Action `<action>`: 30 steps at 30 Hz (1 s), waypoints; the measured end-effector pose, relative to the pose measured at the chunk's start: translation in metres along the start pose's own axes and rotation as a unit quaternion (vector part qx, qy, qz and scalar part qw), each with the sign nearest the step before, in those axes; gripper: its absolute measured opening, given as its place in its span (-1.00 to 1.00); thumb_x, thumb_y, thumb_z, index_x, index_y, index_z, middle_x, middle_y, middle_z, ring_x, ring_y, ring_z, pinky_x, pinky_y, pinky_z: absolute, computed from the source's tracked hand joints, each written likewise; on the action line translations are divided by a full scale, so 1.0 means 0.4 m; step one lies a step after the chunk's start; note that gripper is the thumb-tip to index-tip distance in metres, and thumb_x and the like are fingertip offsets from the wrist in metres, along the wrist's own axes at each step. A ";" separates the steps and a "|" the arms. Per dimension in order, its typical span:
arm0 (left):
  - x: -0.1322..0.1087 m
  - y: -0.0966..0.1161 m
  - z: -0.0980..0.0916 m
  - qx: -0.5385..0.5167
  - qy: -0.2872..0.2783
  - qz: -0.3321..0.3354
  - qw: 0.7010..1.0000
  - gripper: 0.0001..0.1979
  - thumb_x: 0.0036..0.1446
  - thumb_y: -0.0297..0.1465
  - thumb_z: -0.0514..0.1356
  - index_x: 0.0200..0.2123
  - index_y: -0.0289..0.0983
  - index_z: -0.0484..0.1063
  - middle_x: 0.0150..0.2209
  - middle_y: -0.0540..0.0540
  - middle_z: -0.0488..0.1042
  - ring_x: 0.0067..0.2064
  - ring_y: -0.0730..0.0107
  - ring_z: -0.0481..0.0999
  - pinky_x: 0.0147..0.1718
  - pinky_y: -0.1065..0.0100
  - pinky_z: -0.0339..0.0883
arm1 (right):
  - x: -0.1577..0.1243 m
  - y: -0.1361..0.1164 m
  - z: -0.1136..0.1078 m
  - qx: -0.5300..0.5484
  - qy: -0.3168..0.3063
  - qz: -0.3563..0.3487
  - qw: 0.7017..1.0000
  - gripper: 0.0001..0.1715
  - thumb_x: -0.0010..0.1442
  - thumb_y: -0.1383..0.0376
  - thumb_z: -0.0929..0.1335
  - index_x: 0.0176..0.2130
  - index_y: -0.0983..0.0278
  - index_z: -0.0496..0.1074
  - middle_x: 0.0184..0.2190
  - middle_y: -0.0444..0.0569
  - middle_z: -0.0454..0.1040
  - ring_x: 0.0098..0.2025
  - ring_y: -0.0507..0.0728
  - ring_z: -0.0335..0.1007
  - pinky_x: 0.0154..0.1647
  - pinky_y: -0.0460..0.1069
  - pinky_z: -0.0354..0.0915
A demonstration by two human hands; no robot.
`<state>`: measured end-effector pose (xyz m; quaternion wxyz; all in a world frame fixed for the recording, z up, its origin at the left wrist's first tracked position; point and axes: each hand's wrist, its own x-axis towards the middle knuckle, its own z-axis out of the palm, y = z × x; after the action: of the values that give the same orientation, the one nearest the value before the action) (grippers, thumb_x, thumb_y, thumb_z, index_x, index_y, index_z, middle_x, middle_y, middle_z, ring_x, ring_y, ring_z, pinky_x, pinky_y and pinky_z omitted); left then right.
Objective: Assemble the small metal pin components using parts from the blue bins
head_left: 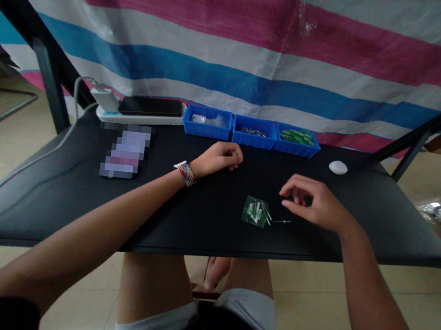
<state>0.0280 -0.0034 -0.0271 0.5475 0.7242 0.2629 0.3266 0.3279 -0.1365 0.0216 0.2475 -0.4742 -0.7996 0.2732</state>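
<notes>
My left hand [221, 159] rests on the black table just in front of the blue bins, its fingers curled inward with the thumb against them; what lies inside, if anything, is hidden. To the right, my right hand [311, 200] hovers low over the table, fingers bent and a gap between thumb and forefinger, with nothing visible in it. Between and below the hands lies a small green clear bag [255, 211] with several thin silvery pieces in and at its right edge. Beside it is a thin metal pin [282, 221] with a thicker middle.
Three joined blue bins stand at the back: the left bin [207, 131] with clear packets, the middle bin [252, 140] with small metal parts, the right bin [297, 149] with green bags. A power strip [142, 119], dark phone [151, 106], blurred-screen phone [127, 152] and white mouse-like object [338, 168] lie around.
</notes>
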 end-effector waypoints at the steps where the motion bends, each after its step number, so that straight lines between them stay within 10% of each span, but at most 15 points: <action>1: 0.000 0.000 0.000 0.002 -0.001 0.002 1.000 -0.91 0.19 -0.41 0.28 -0.30 -0.33 0.48 -0.45 -0.02 0.50 -0.42 0.48 0.49 -0.38 0.44 0.39 | -0.033 -0.005 0.003 -0.013 -0.018 0.005 1.000 -0.87 0.21 0.25 0.51 -0.21 0.20 0.58 -0.27 -0.05 0.51 -0.43 0.04 0.35 -0.46 -0.05 0.28; 9: 0.003 -0.009 0.000 0.013 -0.008 0.003 1.000 -0.93 0.19 -0.43 0.27 -0.29 -0.33 0.49 -0.43 -0.03 0.51 -0.42 0.50 0.49 -0.38 0.45 0.39 | -0.120 0.036 0.038 -0.024 0.010 0.022 0.999 -0.91 0.31 0.29 0.44 -0.27 0.20 0.59 -0.20 0.00 0.54 -0.41 0.04 0.36 -0.44 -0.02 0.28; 15: 0.003 -0.001 0.003 0.012 0.001 -0.005 1.000 -0.84 0.27 -0.35 0.23 -0.31 -0.33 0.51 -0.39 -0.07 0.53 -0.39 0.46 0.51 -0.38 0.43 0.40 | 0.040 0.030 0.016 0.087 0.114 0.014 0.990 -0.85 0.22 0.21 0.52 -0.26 0.24 0.57 -0.39 -0.07 0.55 -0.40 0.07 0.45 -0.36 -0.02 0.40; 21: 0.004 0.008 0.004 0.023 0.019 -0.032 0.999 -0.60 0.42 -0.18 0.11 -0.31 -0.35 0.54 -0.44 -0.11 0.53 -0.43 0.44 0.50 -0.40 0.41 0.37 | 0.272 0.069 0.105 0.233 0.122 -0.004 0.965 -0.66 0.05 0.11 0.60 -0.36 0.26 0.51 -0.54 -0.12 0.48 -0.51 0.06 0.44 -0.49 -0.03 0.38; 30: 0.003 0.001 0.003 0.033 0.013 -0.014 0.999 -0.65 0.40 -0.19 0.18 -0.30 -0.34 0.53 -0.41 -0.09 0.52 -0.41 0.48 0.49 -0.38 0.43 0.40 | 0.295 0.112 0.150 0.286 0.137 0.017 0.948 -0.60 -0.06 0.09 0.65 -0.38 0.27 0.54 -0.53 -0.12 0.51 -0.51 0.05 0.43 -0.48 -0.03 0.37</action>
<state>0.0298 -0.0035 -0.0268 0.5247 0.7338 0.2908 0.3189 0.2660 -0.0255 -0.0362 0.4752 -0.4301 -0.6377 0.4273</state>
